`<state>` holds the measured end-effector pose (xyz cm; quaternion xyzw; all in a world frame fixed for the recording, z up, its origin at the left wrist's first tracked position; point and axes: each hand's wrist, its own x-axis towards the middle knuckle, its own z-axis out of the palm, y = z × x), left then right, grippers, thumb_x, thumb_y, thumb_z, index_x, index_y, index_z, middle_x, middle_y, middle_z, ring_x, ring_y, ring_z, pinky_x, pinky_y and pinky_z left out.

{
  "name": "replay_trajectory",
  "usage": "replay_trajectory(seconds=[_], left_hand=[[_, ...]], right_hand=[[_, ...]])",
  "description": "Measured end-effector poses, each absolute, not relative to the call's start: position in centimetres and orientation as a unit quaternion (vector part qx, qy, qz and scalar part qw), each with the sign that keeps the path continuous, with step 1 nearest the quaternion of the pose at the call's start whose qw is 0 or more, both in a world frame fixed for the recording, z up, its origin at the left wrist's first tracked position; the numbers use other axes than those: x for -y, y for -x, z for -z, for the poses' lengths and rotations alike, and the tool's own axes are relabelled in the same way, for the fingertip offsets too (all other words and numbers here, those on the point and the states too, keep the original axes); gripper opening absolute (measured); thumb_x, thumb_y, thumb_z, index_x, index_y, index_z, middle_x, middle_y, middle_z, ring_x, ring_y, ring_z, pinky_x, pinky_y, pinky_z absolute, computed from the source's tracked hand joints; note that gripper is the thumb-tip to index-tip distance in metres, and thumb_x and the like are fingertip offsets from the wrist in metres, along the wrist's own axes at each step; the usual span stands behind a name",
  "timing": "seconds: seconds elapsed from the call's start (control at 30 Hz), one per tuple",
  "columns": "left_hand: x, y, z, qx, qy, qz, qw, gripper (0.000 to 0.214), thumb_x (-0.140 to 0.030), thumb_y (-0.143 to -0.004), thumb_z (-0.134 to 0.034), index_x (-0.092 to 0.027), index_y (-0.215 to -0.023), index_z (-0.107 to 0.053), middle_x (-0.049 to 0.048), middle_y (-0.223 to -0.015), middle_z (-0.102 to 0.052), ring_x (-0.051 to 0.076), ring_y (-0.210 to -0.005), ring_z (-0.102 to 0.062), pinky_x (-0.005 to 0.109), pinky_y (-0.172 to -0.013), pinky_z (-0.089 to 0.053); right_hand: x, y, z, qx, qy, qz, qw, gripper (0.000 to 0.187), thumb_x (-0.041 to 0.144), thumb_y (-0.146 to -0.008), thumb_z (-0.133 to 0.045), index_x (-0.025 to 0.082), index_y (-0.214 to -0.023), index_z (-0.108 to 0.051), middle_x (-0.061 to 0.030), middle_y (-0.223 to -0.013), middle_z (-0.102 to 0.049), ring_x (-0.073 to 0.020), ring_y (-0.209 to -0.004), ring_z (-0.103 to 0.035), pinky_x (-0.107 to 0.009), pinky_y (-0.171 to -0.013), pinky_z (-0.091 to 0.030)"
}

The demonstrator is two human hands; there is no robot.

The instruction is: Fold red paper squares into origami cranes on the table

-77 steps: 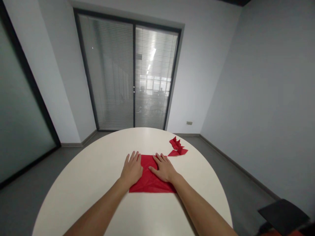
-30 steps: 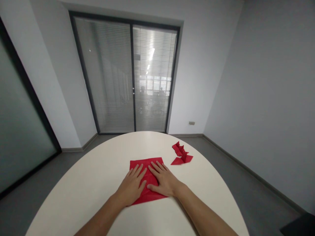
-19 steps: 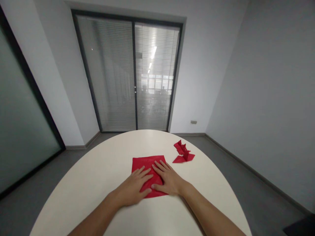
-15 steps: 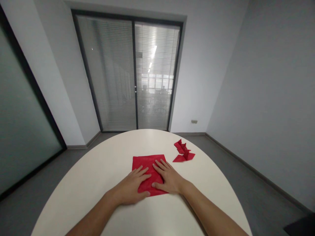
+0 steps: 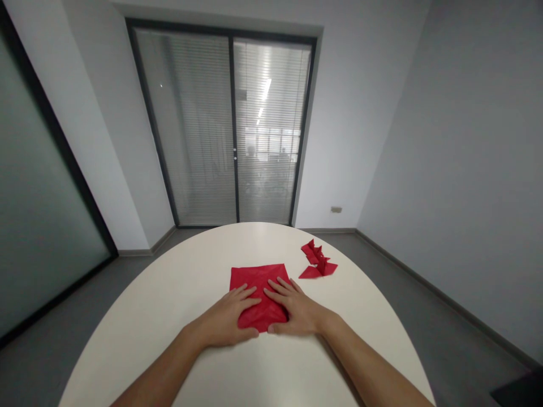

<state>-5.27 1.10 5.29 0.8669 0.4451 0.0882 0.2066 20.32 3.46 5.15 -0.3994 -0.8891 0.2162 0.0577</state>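
A red square sheet of paper (image 5: pixel 258 275) with faint creases lies flat on the white round table (image 5: pixel 182 294). My left hand (image 5: pixel 229 319) rests on its left side, fingers spread, thumb at the near edge. On the right side lies my right hand (image 5: pixel 299 311), also with fingers apart and its thumb by the near edge. Both palms hide the sheet's lower corners. To the right of the sheet, several folded red paper pieces (image 5: pixel 320 267) with pointed tips sit close together on the table.
Beyond the table stands a glass door (image 5: pixel 190 141) with blinds and a dark frame. A frosted glass panel (image 5: pixel 42 198) is at the left, a grey wall (image 5: pixel 475 169) at the right. A dark object (image 5: pixel 520 390) shows at the lower right corner.
My right hand has slid slightly right and its thumb has come down to the sheet's near edge. The sheet has shifted a little away from me. My left hand stays almost still.
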Motion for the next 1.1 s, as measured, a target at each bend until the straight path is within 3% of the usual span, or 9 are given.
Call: replay_trajectory(seconds=[0.3, 0.5, 0.73, 0.97, 1.1], left_hand=[[-1.7, 5.8, -4.7, -0.443, -0.864, -0.086, 0.222, 0.080, -0.066, -0.080, -0.064, -0.025, -0.147, -0.047, 0.0123, -0.160, -0.032, 0.035, -0.149, -0.023, 0.053, -0.120, -0.022], [-1.8, 5.9, -4.3, -0.445, -0.865, -0.094, 0.212, 0.078, -0.064, -0.082, -0.063, -0.024, -0.147, -0.047, 0.0124, -0.159, -0.032, 0.035, -0.149, -0.025, 0.052, -0.120, -0.024], [-2.3, 6.3, -3.4, -0.448, -0.865, -0.143, 0.178, 0.052, -0.048, -0.091, -0.057, -0.026, -0.139, -0.057, 0.0057, -0.151, -0.049, 0.029, -0.143, -0.039, 0.046, -0.118, -0.031], [-1.7, 7.1, -4.7, -0.445, -0.858, -0.107, 0.233, 0.081, -0.055, -0.071, -0.075, -0.026, -0.143, -0.053, 0.0080, -0.156, -0.042, 0.034, -0.145, -0.035, 0.047, -0.119, -0.029], [-1.5, 7.2, -5.0, -0.450, -0.856, -0.117, 0.225, 0.068, -0.044, -0.078, -0.068, -0.024, -0.141, -0.055, 0.0078, -0.150, -0.050, 0.032, -0.140, -0.043, 0.044, -0.117, -0.033]], right_hand=[[-3.6, -20.3, -5.2, 0.894, 0.385, -0.217, 0.069, 0.103, 0.077, -0.071, -0.066, 0.024, -0.154, -0.032, -0.0134, -0.161, -0.024, -0.0376, -0.151, -0.012, -0.058, -0.121, -0.002], [-3.8, -20.2, -4.8, 0.893, 0.383, -0.223, 0.081, 0.104, 0.076, -0.070, -0.068, 0.021, -0.152, -0.037, -0.0146, -0.160, -0.027, -0.0377, -0.150, -0.016, -0.054, -0.122, -0.014], [-3.9, -20.4, -5.1, 0.891, 0.389, -0.225, 0.063, 0.103, 0.075, -0.070, -0.068, 0.019, -0.152, -0.038, -0.0157, -0.160, -0.027, -0.0381, -0.149, -0.019, -0.053, -0.121, -0.019], [-3.9, -20.6, -5.5, 0.898, 0.374, -0.211, 0.098, 0.079, 0.066, -0.085, -0.060, 0.018, -0.147, -0.048, -0.0160, -0.155, -0.038, -0.0352, -0.144, -0.035, -0.050, -0.118, -0.029], [-4.0, -20.8, -5.5, 0.895, 0.369, -0.222, 0.114, 0.071, 0.062, -0.088, -0.058, 0.020, -0.145, -0.051, -0.0150, -0.154, -0.041, -0.0346, -0.142, -0.039, -0.049, -0.117, -0.031]])
